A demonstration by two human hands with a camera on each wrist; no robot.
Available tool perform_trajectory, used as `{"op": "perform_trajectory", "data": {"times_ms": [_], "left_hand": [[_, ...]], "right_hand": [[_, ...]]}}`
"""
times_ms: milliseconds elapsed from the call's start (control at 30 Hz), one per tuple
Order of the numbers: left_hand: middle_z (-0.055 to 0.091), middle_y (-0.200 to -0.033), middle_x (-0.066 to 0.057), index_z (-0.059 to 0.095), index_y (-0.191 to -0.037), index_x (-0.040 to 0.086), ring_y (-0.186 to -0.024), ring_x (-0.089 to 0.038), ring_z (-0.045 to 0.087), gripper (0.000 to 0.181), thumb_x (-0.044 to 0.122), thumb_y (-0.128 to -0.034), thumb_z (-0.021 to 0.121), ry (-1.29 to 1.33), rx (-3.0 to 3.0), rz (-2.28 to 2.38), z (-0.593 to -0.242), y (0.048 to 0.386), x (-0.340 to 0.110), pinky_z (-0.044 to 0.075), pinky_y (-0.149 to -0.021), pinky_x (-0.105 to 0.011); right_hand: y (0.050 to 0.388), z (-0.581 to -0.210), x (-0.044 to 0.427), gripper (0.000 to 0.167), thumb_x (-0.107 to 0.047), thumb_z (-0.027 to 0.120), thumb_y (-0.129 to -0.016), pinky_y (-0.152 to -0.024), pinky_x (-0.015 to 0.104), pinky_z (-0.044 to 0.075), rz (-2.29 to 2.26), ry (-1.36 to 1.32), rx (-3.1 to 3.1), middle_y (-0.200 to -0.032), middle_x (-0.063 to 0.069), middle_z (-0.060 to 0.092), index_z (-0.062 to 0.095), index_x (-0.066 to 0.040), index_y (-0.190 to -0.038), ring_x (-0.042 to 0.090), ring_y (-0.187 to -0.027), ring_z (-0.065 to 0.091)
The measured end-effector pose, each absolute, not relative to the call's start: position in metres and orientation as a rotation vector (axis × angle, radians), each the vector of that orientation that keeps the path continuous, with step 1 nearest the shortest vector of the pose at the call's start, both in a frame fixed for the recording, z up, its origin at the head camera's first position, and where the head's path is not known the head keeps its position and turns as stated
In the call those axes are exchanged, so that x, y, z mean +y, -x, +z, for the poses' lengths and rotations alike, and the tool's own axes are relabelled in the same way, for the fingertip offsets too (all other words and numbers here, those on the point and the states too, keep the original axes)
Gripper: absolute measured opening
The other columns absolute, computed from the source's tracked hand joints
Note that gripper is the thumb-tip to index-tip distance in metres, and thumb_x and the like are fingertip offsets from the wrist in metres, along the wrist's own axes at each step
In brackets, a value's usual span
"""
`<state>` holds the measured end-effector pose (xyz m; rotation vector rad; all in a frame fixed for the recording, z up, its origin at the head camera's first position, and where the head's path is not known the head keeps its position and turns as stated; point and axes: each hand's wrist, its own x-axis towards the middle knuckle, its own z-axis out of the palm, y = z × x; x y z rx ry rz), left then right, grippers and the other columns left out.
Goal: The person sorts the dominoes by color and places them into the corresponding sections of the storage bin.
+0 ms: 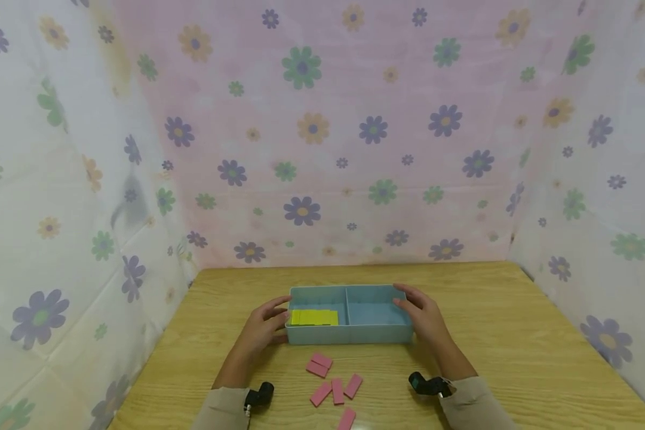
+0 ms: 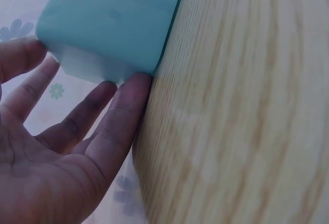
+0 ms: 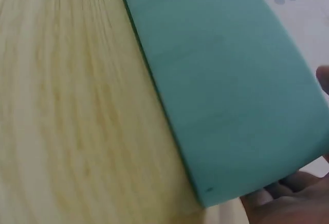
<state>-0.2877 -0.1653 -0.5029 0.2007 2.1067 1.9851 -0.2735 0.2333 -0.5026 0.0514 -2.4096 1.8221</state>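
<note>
A light blue two-compartment box [image 1: 349, 335] stands on the table between both hands. At its left end, my left hand [image 1: 259, 327] touches the outer wall with fairly straight, spread fingers. In the left wrist view, the fingertips [image 2: 136, 82] meet the end wall, low down near the tabletop. My right hand [image 1: 426, 316] holds the right end, with digits over the rim and others against the outside; the right wrist view shows only part of this hand [image 3: 293, 196]. Yellow flat pieces [image 1: 314, 318] lie in the left compartment. Nothing shows in the right compartment [image 1: 375, 307].
Several pink rectangular pieces [image 1: 337, 391] lie scattered on the wooden table [image 1: 516, 346] in front of the box, two of them close together. Flower-patterned cloth [image 1: 333, 179] hangs behind the table and on both sides. Black wrist devices [image 1: 427, 385] sit at both sleeves.
</note>
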Motion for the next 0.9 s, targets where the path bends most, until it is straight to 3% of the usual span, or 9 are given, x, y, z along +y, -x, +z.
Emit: {"op": "perform_trajectory", "data": {"times_ms": [233,333,500,900], "left_hand": [[0.052,-0.147,-0.024,0.053,-0.152,0.017,-0.125,-0.041,0.063,0.046,0.015,-0.1064,0.059,-0.156,2.137,2.001,-0.504,0.288,-0.167,0.063,-0.086,-0.05],[0.053,-0.146,-0.023,0.054,-0.151,0.018,-0.125,-0.04,0.064,0.046,0.014,-0.106,0.059,-0.141,2.139,2.008,-0.503,0.289,-0.169,0.063,-0.086,-0.05],[0.052,-0.148,-0.023,0.055,-0.151,0.018,-0.125,-0.04,0.064,0.046,0.015,-0.1056,0.06,-0.141,2.15,2.002,-0.502,0.289,-0.17,0.063,-0.085,-0.049],[0.058,-0.142,-0.024,0.054,-0.151,0.017,-0.125,-0.042,0.062,0.048,0.016,-0.104,0.063,-0.183,2.47,1.863,-0.493,0.283,-0.165,0.064,-0.084,-0.047]], "right_hand": [[0.273,-0.513,0.24,0.056,-0.016,0.063,-0.104,-0.117,0.044,0.04,2.032,-0.202,-2.347,-0.17,0.009,0.029,0.046,-0.013,-0.157,0.036,-0.158,0.021],[0.271,-0.517,0.243,0.061,-0.021,0.064,-0.104,-0.112,0.026,0.043,2.097,-0.293,-2.344,-0.172,0.009,0.02,0.04,-0.015,-0.16,0.038,-0.16,0.014],[0.27,-0.521,0.248,0.064,-0.031,0.064,-0.104,-0.102,0.004,0.035,2.029,-0.396,-2.402,-0.174,0.009,0.013,0.038,-0.015,-0.161,0.038,-0.16,0.007],[0.274,-0.529,0.25,0.061,-0.035,0.065,-0.103,-0.102,0.002,0.035,1.9,-0.408,-2.44,-0.172,0.006,0.022,0.043,-0.017,-0.158,0.037,-0.159,0.016]]}}
